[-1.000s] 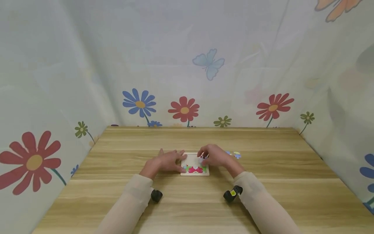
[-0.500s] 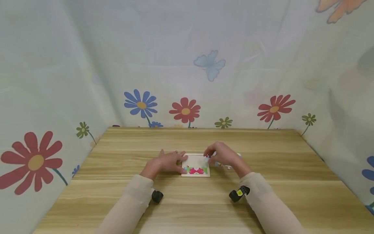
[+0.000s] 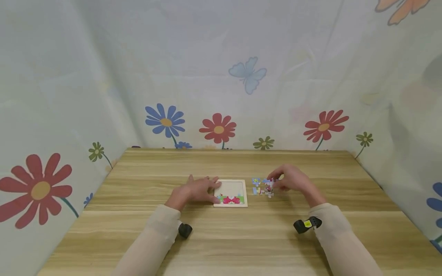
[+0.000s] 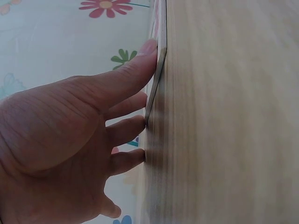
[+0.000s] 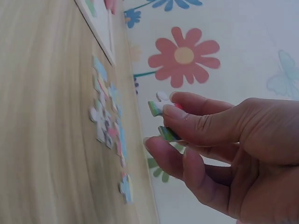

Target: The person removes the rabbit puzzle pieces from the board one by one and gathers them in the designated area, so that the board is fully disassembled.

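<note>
On my feed, the right hand (image 3: 291, 180) pinched a puzzle piece (image 5: 156, 108) over the loose pieces (image 3: 257, 191), right of the tray (image 3: 246, 194); left hand (image 3: 198, 189), fingers spread, touched the tray's edge. I judged the piece light, stiff (maybe slick), best held by its edges.

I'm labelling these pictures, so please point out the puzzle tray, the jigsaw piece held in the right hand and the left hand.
Puzzle tray (image 3: 232, 188): head view, on its bare floor.
Held jigsaw piece (image 5: 161, 105): right wrist view, on its white part.
Left hand (image 3: 198, 190): head view, on the back of the hand.
</note>
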A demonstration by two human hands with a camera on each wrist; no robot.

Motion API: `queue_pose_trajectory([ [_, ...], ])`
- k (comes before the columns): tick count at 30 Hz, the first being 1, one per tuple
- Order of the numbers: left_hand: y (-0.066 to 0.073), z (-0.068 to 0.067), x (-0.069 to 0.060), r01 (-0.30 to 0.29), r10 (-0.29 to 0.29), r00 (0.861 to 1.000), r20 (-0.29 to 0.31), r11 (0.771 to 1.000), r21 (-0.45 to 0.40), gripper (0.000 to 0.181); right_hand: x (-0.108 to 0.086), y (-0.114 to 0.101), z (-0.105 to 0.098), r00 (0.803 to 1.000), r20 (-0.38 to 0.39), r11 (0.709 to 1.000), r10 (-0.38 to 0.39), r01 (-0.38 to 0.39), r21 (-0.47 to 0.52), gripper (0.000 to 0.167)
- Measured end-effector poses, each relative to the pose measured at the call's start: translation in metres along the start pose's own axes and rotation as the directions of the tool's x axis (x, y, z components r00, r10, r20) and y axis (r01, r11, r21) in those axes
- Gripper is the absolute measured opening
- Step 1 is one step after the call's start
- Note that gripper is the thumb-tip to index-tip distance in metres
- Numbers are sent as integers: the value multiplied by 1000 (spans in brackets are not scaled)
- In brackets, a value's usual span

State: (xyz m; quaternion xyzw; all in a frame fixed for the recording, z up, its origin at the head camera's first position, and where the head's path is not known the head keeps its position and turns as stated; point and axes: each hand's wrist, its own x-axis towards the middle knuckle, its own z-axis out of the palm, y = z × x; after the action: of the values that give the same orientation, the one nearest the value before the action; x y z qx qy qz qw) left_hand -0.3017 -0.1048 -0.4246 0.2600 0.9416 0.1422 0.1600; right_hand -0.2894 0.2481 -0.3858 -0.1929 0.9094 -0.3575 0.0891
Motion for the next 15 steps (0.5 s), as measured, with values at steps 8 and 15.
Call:
queue_pose_trajectory([
  [8, 1, -3, -2, 4, -4, 1000, 1, 1000, -11, 76, -6, 9, -14, 998, 37, 999, 52, -52, 4, 23],
  [15, 1, -4, -2, 0, 0, 1000, 9, 1000, -10, 77, -9, 16, -17, 988, 81, 991, 134, -133, -20, 27],
])
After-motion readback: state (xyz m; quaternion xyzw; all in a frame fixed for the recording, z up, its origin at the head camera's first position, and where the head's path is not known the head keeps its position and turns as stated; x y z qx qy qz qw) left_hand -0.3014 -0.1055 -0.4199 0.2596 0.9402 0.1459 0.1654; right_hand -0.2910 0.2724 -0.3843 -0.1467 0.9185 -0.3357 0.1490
